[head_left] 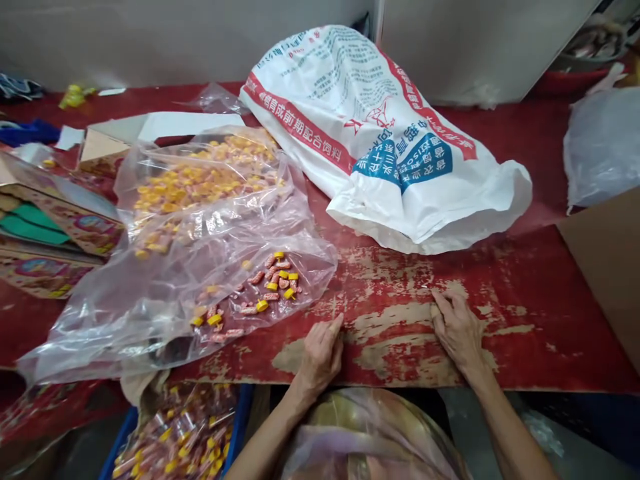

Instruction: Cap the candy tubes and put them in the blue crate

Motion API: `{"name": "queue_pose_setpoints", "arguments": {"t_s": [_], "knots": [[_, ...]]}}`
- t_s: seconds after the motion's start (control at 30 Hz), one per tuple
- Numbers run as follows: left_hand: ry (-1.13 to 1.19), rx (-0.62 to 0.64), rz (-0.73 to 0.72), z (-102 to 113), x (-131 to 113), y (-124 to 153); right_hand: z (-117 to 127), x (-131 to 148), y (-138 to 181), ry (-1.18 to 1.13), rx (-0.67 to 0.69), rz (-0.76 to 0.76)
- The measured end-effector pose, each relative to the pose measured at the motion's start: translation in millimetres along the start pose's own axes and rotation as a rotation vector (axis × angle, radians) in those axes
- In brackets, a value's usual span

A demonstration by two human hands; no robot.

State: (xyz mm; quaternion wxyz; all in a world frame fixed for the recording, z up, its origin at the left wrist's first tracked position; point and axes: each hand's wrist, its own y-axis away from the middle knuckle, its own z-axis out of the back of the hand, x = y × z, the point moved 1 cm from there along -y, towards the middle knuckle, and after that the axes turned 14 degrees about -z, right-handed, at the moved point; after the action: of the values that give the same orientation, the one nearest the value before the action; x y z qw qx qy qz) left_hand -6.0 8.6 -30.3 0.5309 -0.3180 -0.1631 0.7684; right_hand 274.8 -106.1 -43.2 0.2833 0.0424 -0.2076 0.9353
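Note:
My left hand (323, 353) rests on the worn red tabletop (380, 293) near its front edge, fingers curled in. Whether anything small is inside them is hidden. To the right, my right hand (457, 330) touches the same surface, its forefinger stretched forward and its thumb a little apart. Close to that fingertip lies a tiny white fleck (425, 287). Left of my hands spreads a clear plastic bag (150, 320), with several small pink-speckled pieces and yellow caps (262, 305) near its mouth. A larger heap of yellow-capped pieces (210, 173) fills its far end.
Beyond my hands lies a white woven sack (345, 87) with red and blue print. Printed cardboard boxes (55, 267) sit at the left. Below the table edge, a blue crate (243, 413) holds more yellow-capped pieces. A cardboard panel (610, 260) and a whitish plastic bag (603, 147) are at the right.

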Motion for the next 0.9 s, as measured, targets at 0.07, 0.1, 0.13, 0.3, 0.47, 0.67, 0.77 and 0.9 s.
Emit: {"name": "queue_pose_setpoints", "arguments": {"t_s": [0.07,0.1,0.13,0.3,0.47,0.67,0.77,0.9], "knots": [[0.002,-0.005,0.027,0,0,0,-3,11,-5,0.078,0.014,0.018],[0.004,-0.014,0.038,1,0,0,-3,14,-7,0.104,0.020,0.019],[0.008,-0.023,0.048,1,1,0,-4,17,-9,0.125,0.028,0.016],[0.028,-0.061,0.065,1,3,0,-4,17,-11,0.135,0.094,0.021],[0.044,-0.077,0.071,3,4,-1,8,14,8,0.081,0.144,0.093],[0.088,-0.071,0.103,3,6,1,36,2,56,-0.019,0.218,0.302],[0.105,-0.067,0.118,1,6,3,44,-9,77,-0.079,0.252,0.373],[0.116,-0.051,0.128,2,5,3,45,-21,91,-0.125,0.229,0.411]]}}
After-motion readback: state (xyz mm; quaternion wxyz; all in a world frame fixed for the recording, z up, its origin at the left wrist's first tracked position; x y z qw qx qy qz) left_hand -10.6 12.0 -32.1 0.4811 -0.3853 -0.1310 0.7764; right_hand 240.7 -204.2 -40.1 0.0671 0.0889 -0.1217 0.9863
